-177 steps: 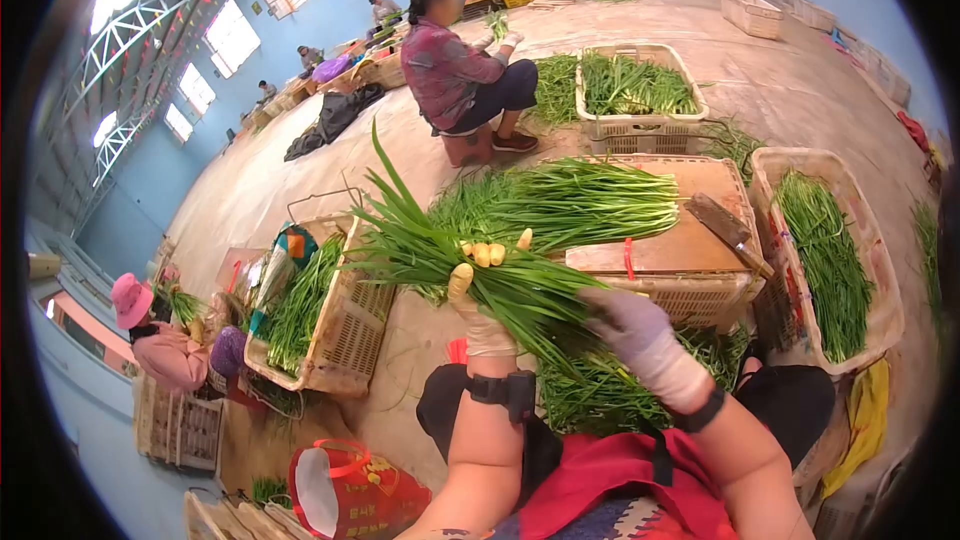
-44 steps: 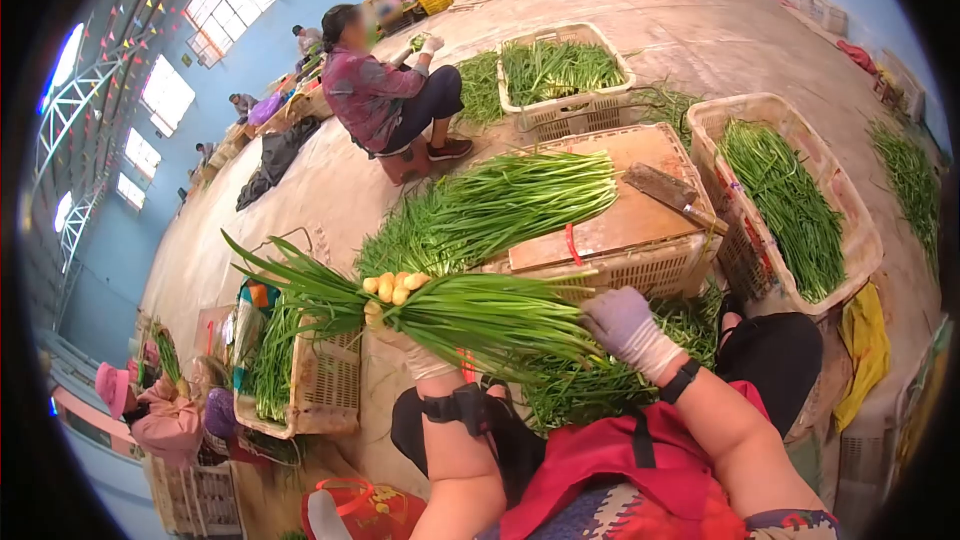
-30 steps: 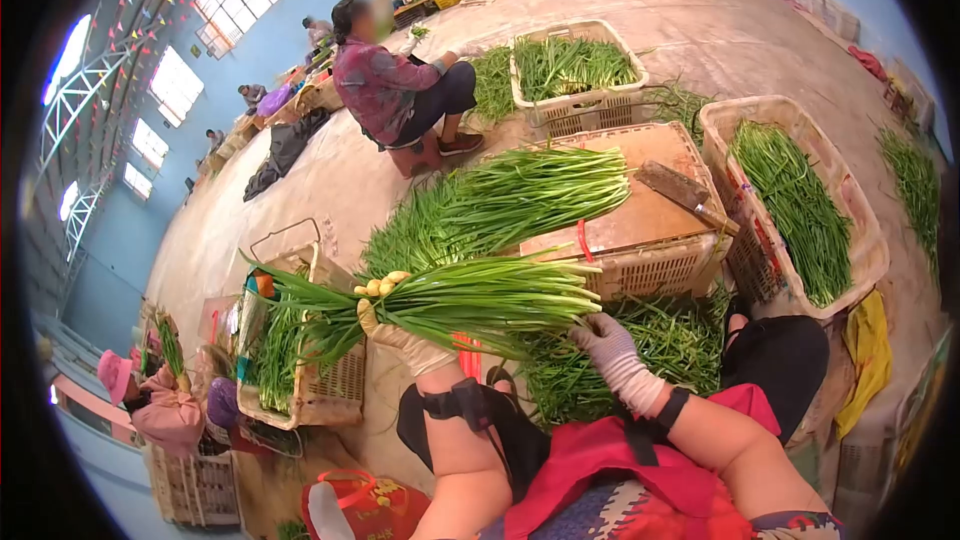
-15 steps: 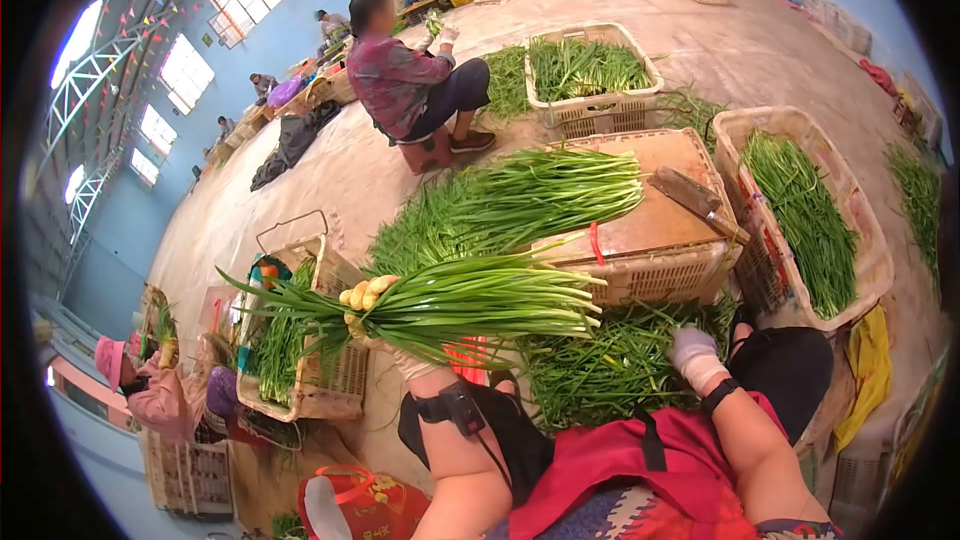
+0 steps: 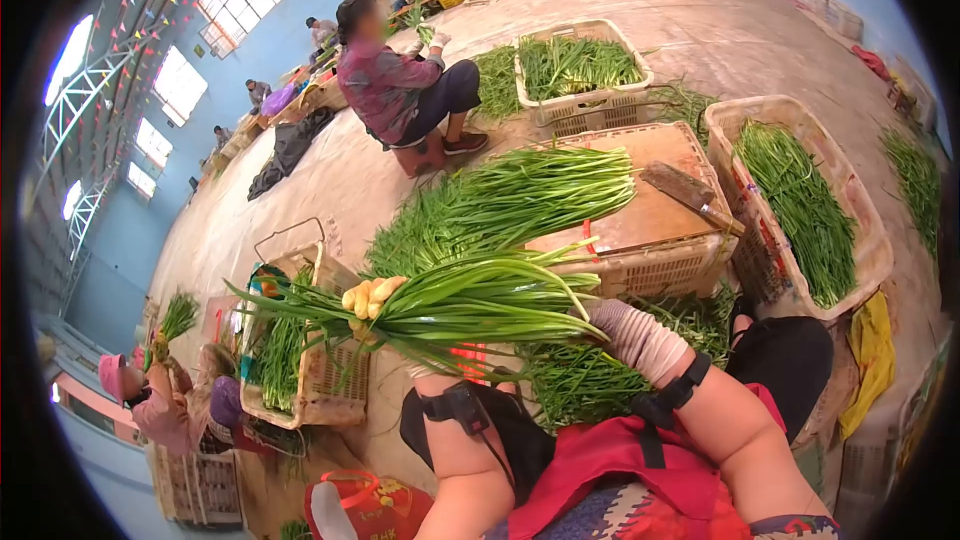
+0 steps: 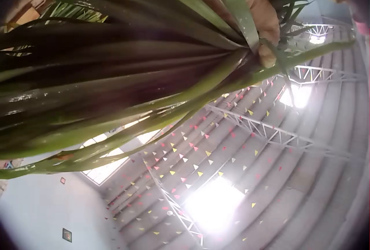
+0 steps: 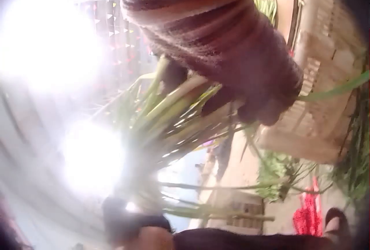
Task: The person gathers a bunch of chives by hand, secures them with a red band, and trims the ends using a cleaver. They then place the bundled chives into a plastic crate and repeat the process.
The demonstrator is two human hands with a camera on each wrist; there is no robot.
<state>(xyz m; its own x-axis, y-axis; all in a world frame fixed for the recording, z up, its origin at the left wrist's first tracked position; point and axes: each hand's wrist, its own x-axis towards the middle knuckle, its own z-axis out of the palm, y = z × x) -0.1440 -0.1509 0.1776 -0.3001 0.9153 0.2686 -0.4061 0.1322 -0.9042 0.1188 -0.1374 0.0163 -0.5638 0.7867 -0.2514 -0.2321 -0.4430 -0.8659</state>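
Note:
A thick bundle of garlic chives (image 5: 470, 305) lies level in front of me, leafy tips to the left, pale ends to the right. My gloved left hand (image 5: 373, 298) grips it near the leafy end; in the left wrist view, leaves (image 6: 115, 82) fan across and mostly hide that hand. At the pale ends, my gloved right hand (image 5: 640, 338) pinches some stalks, one bending toward its fingers. The right wrist view shows this hand (image 7: 231, 59) over the stalks (image 7: 179, 108), with its fingers curled and a green leaf sticking out beyond them.
A wooden board (image 5: 670, 175) on an upturned crate holds more chives (image 5: 540, 190) and a cleaver (image 5: 690, 197). Crates of chives stand right (image 5: 885, 240), behind (image 5: 645, 80) and left (image 5: 345, 370). Loose greens (image 5: 580, 385) cover the floor by my legs. A person (image 5: 390, 90) sits beyond the board.
My right hand brushed along the pale ends, dropped to the loose greens on the floor half a second ago, and is back at the stalk ends. The left hand keeps its grip.

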